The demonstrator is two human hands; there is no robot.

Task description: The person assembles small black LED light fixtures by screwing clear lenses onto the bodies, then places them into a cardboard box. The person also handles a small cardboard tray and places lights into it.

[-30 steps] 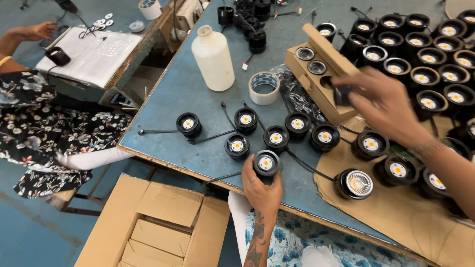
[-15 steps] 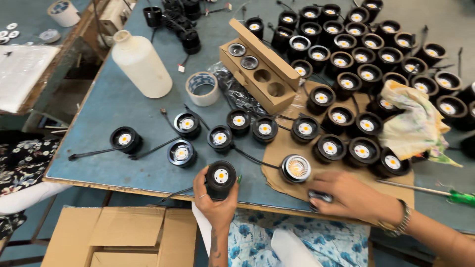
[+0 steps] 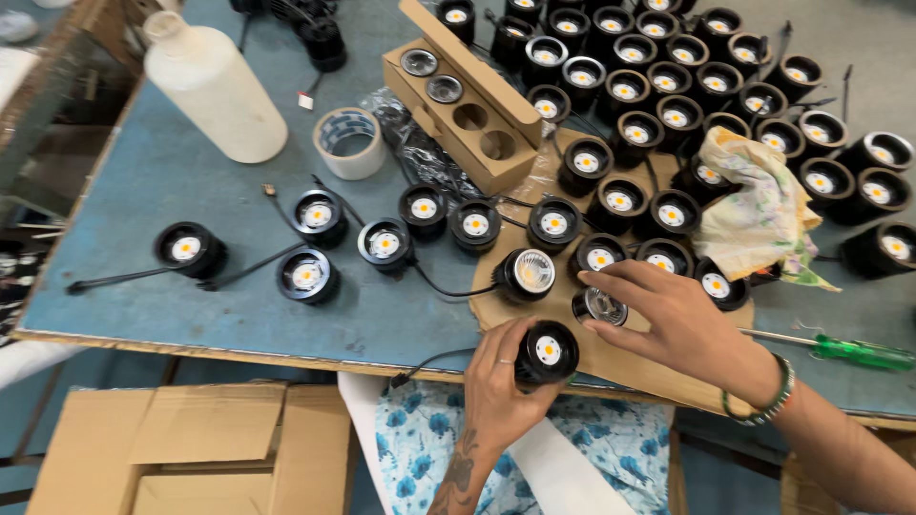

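At the upper left of the frame a white plastic bottle (image 3: 215,81) lies tilted on the blue table (image 3: 191,191), with a roll of tape (image 3: 349,142) just to its right. Below them a loose row of black round lamps (image 3: 307,276) trails thin black leads across the left half. Toward the middle, an open cardboard tray (image 3: 465,113) with round holes holds two reflector pieces.

At the lower centre, the left hand (image 3: 496,386) wraps its fingers around a black lamp (image 3: 546,352) at the table's near edge — yellow disc facing up. Just to the right, the right hand (image 3: 682,319) pinches a small shiny reflector ring (image 3: 599,305) with its fingertips, resting on brown cardboard (image 3: 620,358).

Further right, a crumpled floral cloth (image 3: 763,205) lies among more packed lamps, and a green-handled screwdriver (image 3: 854,351) lies at the lower right.
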